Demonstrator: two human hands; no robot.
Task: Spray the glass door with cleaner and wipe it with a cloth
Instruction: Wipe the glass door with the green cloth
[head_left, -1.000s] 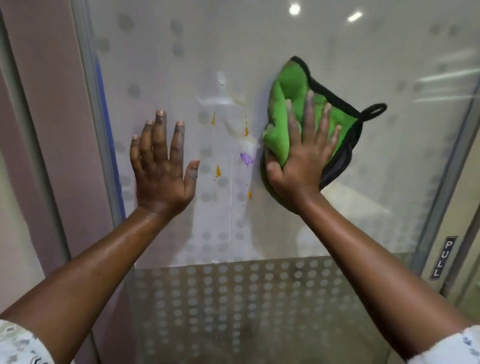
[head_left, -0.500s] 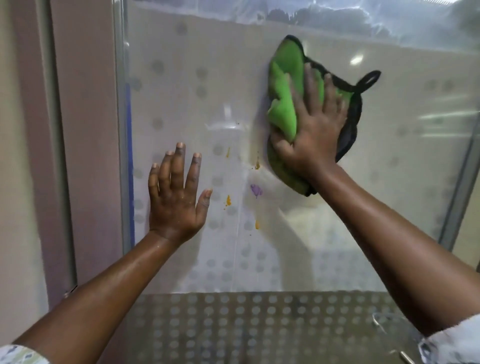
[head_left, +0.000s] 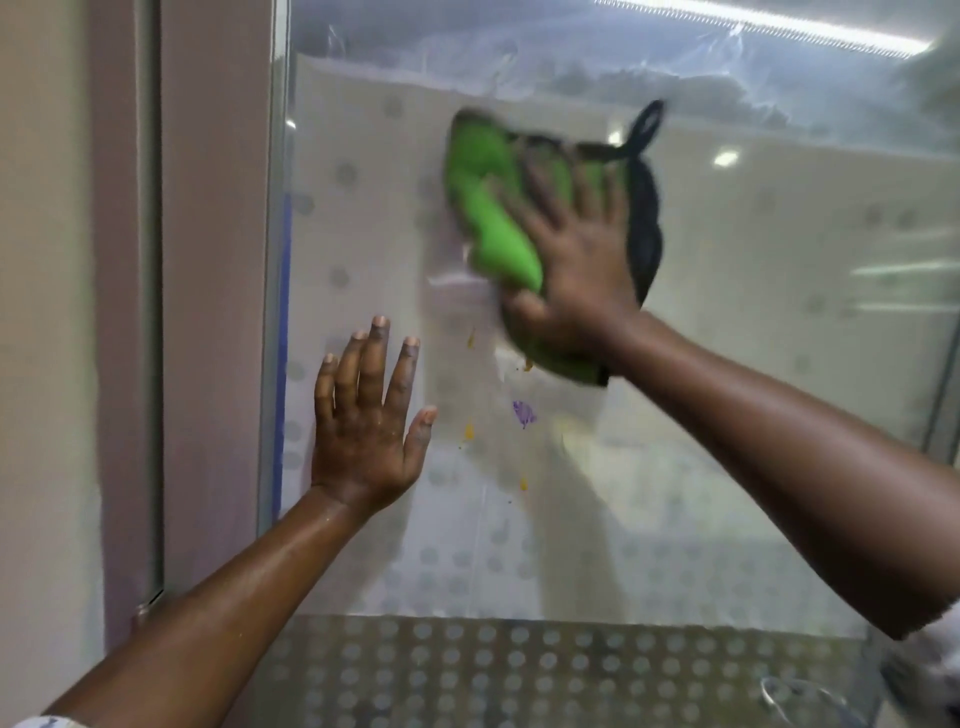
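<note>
The glass door (head_left: 753, 364) fills the view, frosted with rows of dots. My right hand (head_left: 576, 260) presses a green cloth (head_left: 488, 223) with black trim and a black loop flat against the glass, upper middle; both are blurred by motion. My left hand (head_left: 369, 421) lies flat on the glass at lower left, fingers spread, holding nothing. Between the hands the glass carries small orange spots (head_left: 469, 431) and a purple smear (head_left: 523, 414), just below the cloth. No spray bottle is in view.
The door's metal frame (head_left: 272, 312) runs down the left, with a pinkish wall (head_left: 208, 312) beside it. A denser dotted band (head_left: 519, 670) crosses the bottom of the glass. Ceiling lights reflect in the pane at upper right.
My right hand has swept the cloth up the glass and then left and slightly down, closer to the orange spots. My left hand stays flat in the same place. My view has tilted upward.
</note>
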